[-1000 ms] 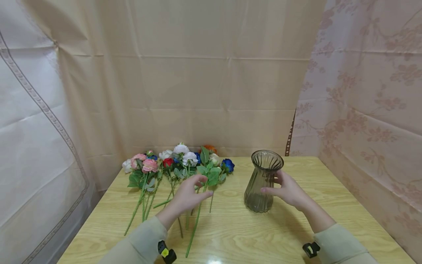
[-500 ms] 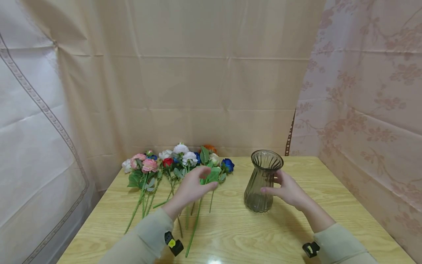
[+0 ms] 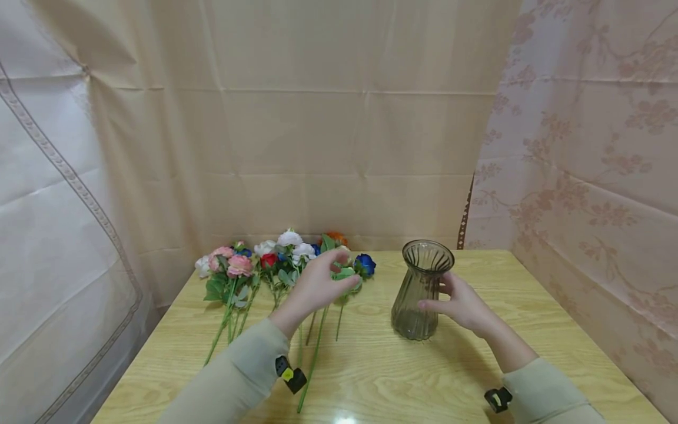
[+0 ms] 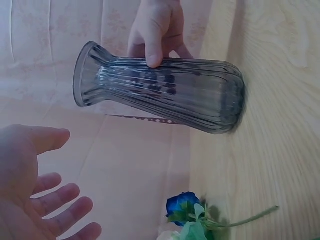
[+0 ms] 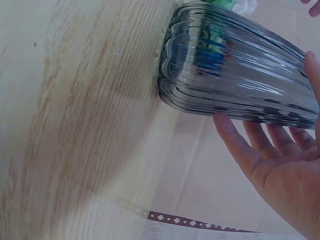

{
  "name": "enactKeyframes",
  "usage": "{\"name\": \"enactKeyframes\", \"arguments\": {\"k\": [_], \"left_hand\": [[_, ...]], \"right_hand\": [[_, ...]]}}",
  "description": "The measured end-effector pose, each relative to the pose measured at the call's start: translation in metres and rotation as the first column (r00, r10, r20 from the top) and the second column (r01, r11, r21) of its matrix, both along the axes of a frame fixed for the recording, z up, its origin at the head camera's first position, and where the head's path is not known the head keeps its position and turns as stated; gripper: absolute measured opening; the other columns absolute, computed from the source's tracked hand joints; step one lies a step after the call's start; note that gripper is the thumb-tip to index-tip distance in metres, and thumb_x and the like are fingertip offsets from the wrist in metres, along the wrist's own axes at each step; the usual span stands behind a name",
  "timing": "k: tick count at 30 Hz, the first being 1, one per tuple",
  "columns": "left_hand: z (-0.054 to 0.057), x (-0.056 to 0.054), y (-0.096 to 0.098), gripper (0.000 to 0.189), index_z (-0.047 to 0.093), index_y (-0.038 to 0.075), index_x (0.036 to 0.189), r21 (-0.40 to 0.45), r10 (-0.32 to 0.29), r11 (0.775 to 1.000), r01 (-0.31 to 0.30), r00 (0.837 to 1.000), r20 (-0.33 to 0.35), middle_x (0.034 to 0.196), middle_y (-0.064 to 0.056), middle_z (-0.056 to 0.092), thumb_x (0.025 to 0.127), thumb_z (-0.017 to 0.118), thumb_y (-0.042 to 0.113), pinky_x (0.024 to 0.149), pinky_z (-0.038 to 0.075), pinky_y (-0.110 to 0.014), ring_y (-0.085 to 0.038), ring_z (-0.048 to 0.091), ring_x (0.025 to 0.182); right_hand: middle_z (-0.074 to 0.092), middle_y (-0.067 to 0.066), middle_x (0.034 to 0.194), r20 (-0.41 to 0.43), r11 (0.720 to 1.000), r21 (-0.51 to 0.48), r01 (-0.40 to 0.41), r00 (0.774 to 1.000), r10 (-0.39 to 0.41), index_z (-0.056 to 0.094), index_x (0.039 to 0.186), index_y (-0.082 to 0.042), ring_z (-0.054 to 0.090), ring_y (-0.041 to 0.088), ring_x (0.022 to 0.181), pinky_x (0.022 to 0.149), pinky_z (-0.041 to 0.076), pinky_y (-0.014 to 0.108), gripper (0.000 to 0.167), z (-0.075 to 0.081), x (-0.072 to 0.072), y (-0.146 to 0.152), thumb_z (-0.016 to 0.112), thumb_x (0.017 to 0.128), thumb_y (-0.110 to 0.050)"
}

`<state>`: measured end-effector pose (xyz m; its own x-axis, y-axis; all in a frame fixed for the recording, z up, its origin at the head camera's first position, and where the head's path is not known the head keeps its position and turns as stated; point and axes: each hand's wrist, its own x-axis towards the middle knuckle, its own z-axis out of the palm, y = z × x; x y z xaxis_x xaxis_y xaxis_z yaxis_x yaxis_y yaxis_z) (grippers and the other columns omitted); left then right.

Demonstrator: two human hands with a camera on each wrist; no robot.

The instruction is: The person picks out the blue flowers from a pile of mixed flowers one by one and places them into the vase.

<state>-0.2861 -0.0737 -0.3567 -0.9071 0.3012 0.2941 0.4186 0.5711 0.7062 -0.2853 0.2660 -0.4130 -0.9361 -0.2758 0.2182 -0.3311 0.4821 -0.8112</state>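
Note:
A grey-tinted, ribbed glass vase (image 3: 415, 309) with a flared rim stands upright on the wooden table. My right hand (image 3: 466, 309) holds its right side, thumb in front and fingers behind; the right wrist view shows the fingers (image 5: 232, 140) along the ribbed glass. To the left, my left hand (image 3: 315, 288) is in the air over the flower stems, holding nothing. Its fingers (image 4: 65, 200) are spread and relaxed in the left wrist view, apart from the vase. A blue flower (image 3: 364, 265) lies just beyond that hand, whose fingers partly cover the green leaves and pale blooms.
Several artificial flowers lie on the table's left half, among them a pink one (image 3: 240, 265), a red one (image 3: 268, 259) and an orange one (image 3: 337, 238). Their stems point toward the front edge. A beige curtain (image 3: 339, 147) hangs behind the table (image 3: 529, 318).
My left hand has moved right and slightly away from me, toward the vase, over the flowers. The right hand and the vase stay in place.

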Motion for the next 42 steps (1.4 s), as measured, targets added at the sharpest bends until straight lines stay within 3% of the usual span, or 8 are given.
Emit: {"name": "enactKeyframes", "arguments": {"k": [9,17,23,27,33,36,40,42], "left_hand": [[0.006,-0.003,0.008,0.052,0.06,0.022,0.135,-0.064,0.021,0.998,-0.021,1.0,0.003,0.126,0.004,0.063,0.092,0.075,0.046,0.08,0.054,-0.04,-0.021,0.063,0.107],[-0.001,-0.009,0.011,0.05,0.061,0.017,0.133,-0.129,0.016,0.992,-0.012,1.0,0.025,0.126,-0.001,0.064,0.092,0.076,0.043,0.077,0.054,-0.038,-0.017,0.064,0.093],[-0.015,-0.01,0.012,0.06,0.06,0.011,0.139,-0.171,0.017,0.985,0.0,0.995,0.096,0.127,-0.006,0.065,0.092,0.075,0.046,0.088,0.054,-0.044,-0.026,0.064,0.109],[-0.025,-0.011,0.012,0.061,0.061,0.006,0.136,-0.205,0.011,0.979,0.009,0.995,0.098,0.124,-0.009,0.066,0.091,0.076,0.045,0.091,0.053,-0.046,-0.03,0.062,0.114],[-0.042,-0.014,0.013,0.059,0.061,0.005,0.132,-0.271,0.02,0.962,0.012,0.993,0.113,0.109,-0.009,0.067,0.092,0.075,0.047,0.076,0.053,-0.041,-0.021,0.062,0.09],[-0.052,-0.015,0.012,0.053,0.064,0.003,0.121,-0.293,0.01,0.956,0.033,0.99,0.144,0.097,-0.008,0.066,0.092,0.074,0.046,0.067,0.05,-0.041,-0.021,0.06,0.078],[-0.064,-0.015,0.012,0.051,0.065,0.0,0.118,-0.32,-0.006,0.945,0.069,0.981,0.192,0.106,-0.014,0.068,0.092,0.074,0.043,0.075,0.054,-0.045,-0.028,0.065,0.091],[-0.068,-0.015,0.012,0.056,0.063,-0.002,0.126,-0.337,-0.009,0.938,0.083,0.976,0.215,0.118,-0.017,0.068,0.093,0.074,0.041,0.084,0.055,-0.046,-0.032,0.066,0.104]], "right_hand": [[0.044,0.025,0.15,0.004,1.0,-0.004,-0.001,1.0,0.001,0.034,0.155,-0.007,0.044,0.051,0.134,0.101,0.042,0.066,0.091,0.001,0.001,0.0,0.085,0.085,-0.032],[0.043,0.026,0.151,0.001,1.0,-0.001,-0.003,1.0,0.003,0.032,0.157,-0.008,0.043,0.052,0.135,0.102,0.039,0.068,0.092,0.001,0.0,-0.001,0.085,0.085,-0.032],[0.043,0.026,0.151,0.0,1.0,0.0,0.004,1.0,-0.004,0.033,0.156,-0.007,0.043,0.053,0.135,0.103,0.039,0.067,0.091,0.0,0.0,0.0,0.085,0.086,-0.032],[0.042,0.027,0.151,0.0,1.0,0.001,0.006,1.0,-0.006,0.033,0.156,-0.007,0.042,0.053,0.135,0.103,0.039,0.068,0.092,-0.001,0.0,0.0,0.085,0.085,-0.034],[0.043,0.026,0.15,0.0,1.0,0.002,0.006,1.0,-0.006,0.033,0.156,-0.007,0.043,0.052,0.134,0.102,0.04,0.067,0.091,-0.001,0.0,0.0,0.085,0.085,-0.033],[0.043,0.027,0.15,0.0,1.0,0.005,0.009,1.0,-0.009,0.033,0.156,-0.007,0.043,0.053,0.134,0.102,0.04,0.067,0.092,-0.001,0.0,0.0,0.085,0.085,-0.034],[0.042,0.028,0.151,-0.002,1.0,0.012,0.014,1.0,-0.014,0.032,0.156,-0.006,0.043,0.053,0.134,0.102,0.04,0.067,0.093,-0.001,-0.001,0.0,0.085,0.085,-0.035],[0.042,0.028,0.151,0.0,1.0,0.015,0.014,1.0,-0.014,0.032,0.156,-0.006,0.042,0.054,0.135,0.103,0.039,0.067,0.093,-0.001,-0.001,0.001,0.085,0.085,-0.036]]}}
